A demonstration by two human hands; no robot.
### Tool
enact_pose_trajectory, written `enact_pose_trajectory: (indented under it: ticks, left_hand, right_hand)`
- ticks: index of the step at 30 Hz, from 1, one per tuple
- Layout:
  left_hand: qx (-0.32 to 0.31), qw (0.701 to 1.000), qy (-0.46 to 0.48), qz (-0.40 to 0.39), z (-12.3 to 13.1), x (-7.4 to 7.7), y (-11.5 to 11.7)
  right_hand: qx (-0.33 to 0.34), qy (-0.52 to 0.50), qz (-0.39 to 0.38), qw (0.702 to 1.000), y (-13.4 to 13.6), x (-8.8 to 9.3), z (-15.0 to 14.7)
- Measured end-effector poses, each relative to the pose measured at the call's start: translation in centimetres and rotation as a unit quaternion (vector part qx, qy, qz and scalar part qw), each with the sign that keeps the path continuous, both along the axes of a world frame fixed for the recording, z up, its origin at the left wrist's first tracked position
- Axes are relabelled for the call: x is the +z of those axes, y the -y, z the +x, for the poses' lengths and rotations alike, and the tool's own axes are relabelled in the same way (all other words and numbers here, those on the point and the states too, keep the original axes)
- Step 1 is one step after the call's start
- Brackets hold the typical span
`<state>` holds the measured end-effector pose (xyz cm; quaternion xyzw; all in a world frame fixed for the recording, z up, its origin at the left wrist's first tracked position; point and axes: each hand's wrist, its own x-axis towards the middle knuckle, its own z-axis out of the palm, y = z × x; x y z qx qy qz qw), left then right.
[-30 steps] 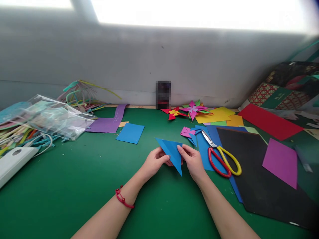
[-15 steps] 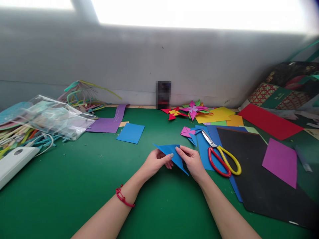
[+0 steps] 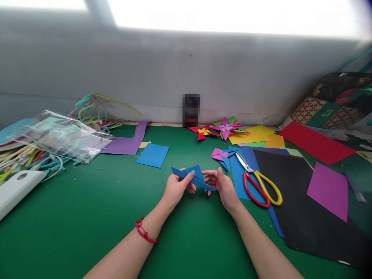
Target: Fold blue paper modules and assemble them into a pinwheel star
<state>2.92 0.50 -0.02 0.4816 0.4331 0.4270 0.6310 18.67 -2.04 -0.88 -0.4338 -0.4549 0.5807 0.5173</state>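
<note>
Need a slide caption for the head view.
Left hand pinches folded blue paper above a green table, right hand nearby.

Light: blown-out white panel, top centre to upper right; smaller glare, upper left; dim grey band between. Wall: shaded grey below the glare. Table: evenly, moderately lit; lower part darker. Reflections: pale streaks on clear plastic bag, left; shine on scissor blades, right of centre. Defects: pixelated dark block, upper centre; wide-angle stretch at sides; softness at right edge; dark upper-right corner.
</note>
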Motion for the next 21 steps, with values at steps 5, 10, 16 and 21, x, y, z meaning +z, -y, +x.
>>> enact_pose_trajectory:
  ticks: [5,10,16,21]
  left_hand:
    - [0.003,1.000,0.009,0.011,-0.10,0.04,-0.12]
    - [-0.017,1.000,0.006,-0.001,0.04,-0.09,-0.11]
    - [-0.042,0.999,-0.015,0.019,-0.04,-0.01,-0.19]
    - [-0.079,0.995,-0.030,0.045,-0.05,-0.11,-0.17]
  right_hand:
    - [0.017,0.086,0.013,0.996,0.44,0.47,-0.74]
    - [0.006,0.110,0.026,0.994,0.60,0.84,-1.02]
    - [-0.009,0.085,0.026,0.996,0.43,0.70,-0.63]
    - [-0.065,0.074,0.009,0.995,0.11,0.49,-0.36]
